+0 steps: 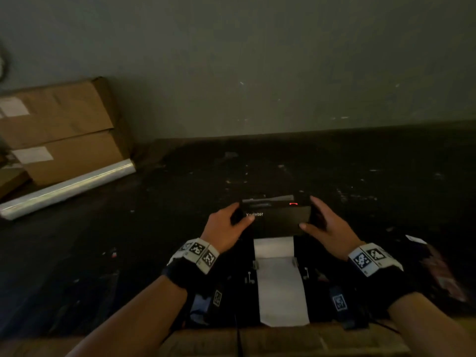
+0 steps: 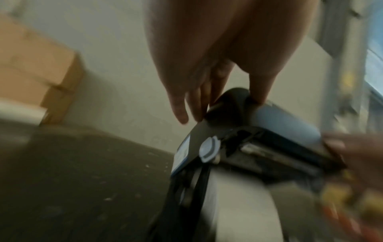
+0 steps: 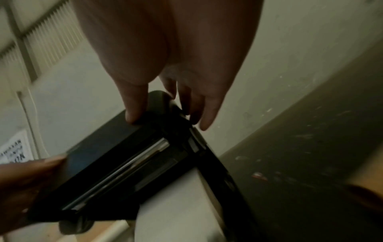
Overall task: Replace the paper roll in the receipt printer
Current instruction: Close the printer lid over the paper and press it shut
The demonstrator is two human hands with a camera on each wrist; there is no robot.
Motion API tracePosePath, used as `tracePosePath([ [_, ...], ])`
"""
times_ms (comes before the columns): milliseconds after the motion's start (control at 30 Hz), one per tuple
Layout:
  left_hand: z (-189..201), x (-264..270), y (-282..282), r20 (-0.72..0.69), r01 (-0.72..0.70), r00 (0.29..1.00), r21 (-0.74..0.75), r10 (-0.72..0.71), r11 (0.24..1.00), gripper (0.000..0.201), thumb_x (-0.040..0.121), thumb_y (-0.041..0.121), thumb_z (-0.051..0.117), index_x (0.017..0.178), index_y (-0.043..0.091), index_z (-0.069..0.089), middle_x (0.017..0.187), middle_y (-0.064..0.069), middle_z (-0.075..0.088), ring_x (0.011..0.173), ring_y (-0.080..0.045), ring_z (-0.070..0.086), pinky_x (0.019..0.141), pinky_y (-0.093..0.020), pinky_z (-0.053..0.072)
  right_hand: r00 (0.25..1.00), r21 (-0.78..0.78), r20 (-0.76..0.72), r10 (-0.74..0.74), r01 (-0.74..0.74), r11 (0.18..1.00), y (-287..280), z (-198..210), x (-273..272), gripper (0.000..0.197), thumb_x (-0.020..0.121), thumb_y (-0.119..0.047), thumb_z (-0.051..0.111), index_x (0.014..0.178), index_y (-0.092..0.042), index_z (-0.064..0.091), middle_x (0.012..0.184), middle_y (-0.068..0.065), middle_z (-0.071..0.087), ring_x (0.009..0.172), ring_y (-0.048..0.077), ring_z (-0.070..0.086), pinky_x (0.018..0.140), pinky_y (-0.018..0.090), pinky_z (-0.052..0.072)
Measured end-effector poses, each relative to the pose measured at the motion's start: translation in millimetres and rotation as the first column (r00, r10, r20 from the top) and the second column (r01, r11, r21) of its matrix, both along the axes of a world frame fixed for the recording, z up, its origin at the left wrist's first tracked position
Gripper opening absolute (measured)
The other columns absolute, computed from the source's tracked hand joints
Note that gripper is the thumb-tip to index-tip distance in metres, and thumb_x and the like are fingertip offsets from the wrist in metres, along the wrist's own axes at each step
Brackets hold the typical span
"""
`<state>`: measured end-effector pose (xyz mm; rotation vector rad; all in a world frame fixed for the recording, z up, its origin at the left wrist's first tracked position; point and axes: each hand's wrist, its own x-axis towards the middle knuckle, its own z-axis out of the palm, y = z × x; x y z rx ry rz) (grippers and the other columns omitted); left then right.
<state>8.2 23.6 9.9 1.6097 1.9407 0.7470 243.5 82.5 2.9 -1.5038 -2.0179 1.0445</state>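
Low centre of the head frame: receipt printer [image 1: 277, 220], black, lid [image 1: 278, 219] raised, red lamp [image 1: 293, 203] lit at its upper right. Left hand [image 1: 226, 228] clamped on the lid's left end, right hand [image 1: 325, 222] on its right end; each grip narrow, thumb on the face, fingers behind the edge, as both wrist views confirm. White paper [image 1: 279, 279] trailing from under the lid toward the bottom of the frame, roll seated in the bay below.

Likely handling: lid of rigid plastic, light, hinged, smooth and perhaps slippery; best held at both ends as now, clear of the metal cutter bar [image 3: 124, 168] along its underside. Paper thin, soft, easily creased or torn; probably worth keeping straight under the lid edge.

Upper left: stacked cardboard boxes [image 1: 59, 132], with a roll of clear film [image 1: 69, 188] lying before them, well apart from the printer. Dark speckled surface [image 1: 360, 176] around. Blurred colourful object at lower right, unidentifiable. Nothing seen blocking the lid.
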Motion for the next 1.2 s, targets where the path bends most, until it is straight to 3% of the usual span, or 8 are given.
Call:
tracePosePath([
  [133,-26.3,7.3,-35.5,-0.018,0.104,0.995,0.094,-0.103,0.99,0.051,0.085,0.037,0.061,0.132,0.027,0.046,0.133,0.005,0.056,0.123,-0.007,0.052,0.1,-0.02,0.037,0.999,-0.018,0.03,-0.028,0.028,0.999,-30.0,-20.2,10.1,0.084,0.08,-0.023,0.067,0.146,-0.023,0.014,0.151,0.006,0.033,0.137,0.024,0.034,0.113,0.04,0.026],
  [300,-54.6,10.3,-53.9,0.005,0.139,0.99,-0.052,-0.139,0.989,0.075,0.079,0.041,0.067,0.142,0.027,0.03,0.144,0.005,0.044,0.134,-0.012,0.042,0.111,-0.028,0.033,0.998,-0.093,0.021,-0.053,0.055,0.994,-47.4,-50.0,15.2,0.089,0.076,-0.033,0.07,0.145,-0.023,0.016,0.153,0.002,0.028,0.14,0.021,0.028,0.117,0.043,0.023],
  [433,-46.0,15.3,-45.5,0.158,0.116,0.983,-0.151,-0.092,0.982,0.083,0.084,0.043,0.062,0.148,0.023,0.012,0.149,-0.001,0.038,0.137,-0.018,0.038,0.11,-0.03,0.03,0.999,-0.119,-0.007,-0.051,0.05,0.992,-43.0,-48.0,11.9,0.093,0.073,-0.049,0.066,0.145,-0.027,0.012,0.153,0.003,0.028,0.138,0.023,0.031,0.113,0.048,0.029],
  [533,-51.6,16.3,-33.7,0.219,0.118,0.972,-0.154,-0.083,0.981,0.089,0.079,0.046,0.065,0.147,0.029,0.01,0.15,-0.001,0.038,0.136,-0.018,0.039,0.113,-0.036,0.03,0.999,-0.186,0.017,-0.041,0.044,0.981,-35.2,-46.1,6.9,0.097,0.071,-0.054,0.065,0.145,-0.031,0.007,0.155,0.004,0.023,0.139,0.027,0.029,0.109,0.052,0.034],
  [633,-62.8,18.4,-32.6,0.303,0.128,0.95,-0.17,-0.072,0.977,0.092,0.079,0.042,0.068,0.147,0.031,0.007,0.151,0.0,0.035,0.138,-0.018,0.036,0.112,-0.038,0.028,0.999,-0.237,-0.032,0.007,-0.014,0.971,-35.4,-56.3,5.5,0.09,0.072,-0.058,0.061,0.143,-0.039,0.009,0.153,0.002,0.027,0.137,0.026,0.031,0.111,0.052,0.031],
  [767,-76.9,17.3,-32.7,0.391,0.126,0.918,-0.138,-0.062,0.982,0.093,0.079,0.034,0.069,0.146,0.032,0.005,0.152,0.001,0.032,0.138,-0.016,0.033,0.108,-0.033,0.027,0.996,-0.283,-0.09,-0.028,0.002,0.959,-41.3,-63.6,3.4,0.078,0.083,-0.041,0.059,0.144,-0.034,0.011,0.151,0.003,0.03,0.137,0.024,0.03,0.113,0.042,0.024],
  [1067,-86.4,16.1,-30.8,0.446,0.115,0.893,-0.099,-0.06,0.988,0.093,0.078,0.034,0.07,0.145,0.037,0.006,0.15,0.001,0.035,0.137,-0.017,0.036,0.109,-0.038,0.031,0.981,-0.316,-0.144,-0.132,0.081,0.945,-38.4,-77.0,1.4,0.082,0.081,-0.043,0.06,0.144,-0.038,0.008,0.154,0.006,0.024,0.139,0.03,0.026,0.112,0.049,0.023],
  [1200,-87.2,16.2,-30.3,0.453,0.113,0.89,-0.106,-0.053,0.988,0.093,0.08,0.031,0.069,0.146,0.034,0.004,0.15,0.0,0.033,0.137,-0.018,0.034,0.103,-0.032,0.03,0.972,-0.316,-0.172,-0.16,0.099,0.944,-40.2,-80.5,0.6,0.083,0.078,-0.045,0.063,0.143,-0.042,0.01,0.154,0.005,0.024,0.139,0.03,0.026,0.113,0.05,0.024],
])
